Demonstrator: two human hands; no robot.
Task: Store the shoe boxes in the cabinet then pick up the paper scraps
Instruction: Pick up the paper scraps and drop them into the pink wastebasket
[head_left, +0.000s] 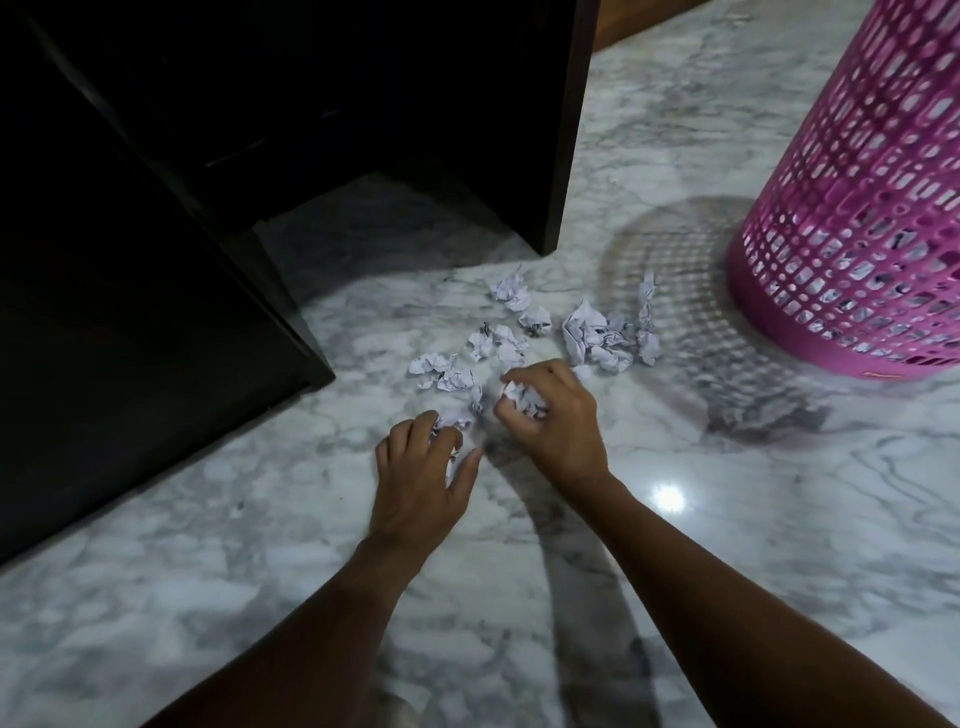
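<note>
Marble floor (675, 597), grey-veined, fills most of the view, w/ a bright light spot on it R of the arms. Dark cabinet (130, 312) takes the top-left, cut off by the top and left edges. Its inside is too dark to make out, only a faint edge or two shows. The gap under it shows floor in shadow.

Pink basket (857, 234) w/ a perforated wall stands on the floor at right, rim and far side out of frame. Thru the lower holes pale crumpled stuff w/ dark marks shows, prob. paper. Its lattice shadow falls toward the scraps.

Both forearms come in from the bottom edge, elbows cut off. Left hand (421, 483) has fingers curled over a scrap (447, 418), mostly hidden under them. Right hand (556, 421), just beside it and further out, is curled round a crumpled wad (522, 397), partly hid in the palm. Hands near, not touching.

Paper scraps (592, 332) lie loose on the floor btw cabinet corner and basket, just beyond the hands. Print is too small to read. Count unclear, as several overlap.
</note>
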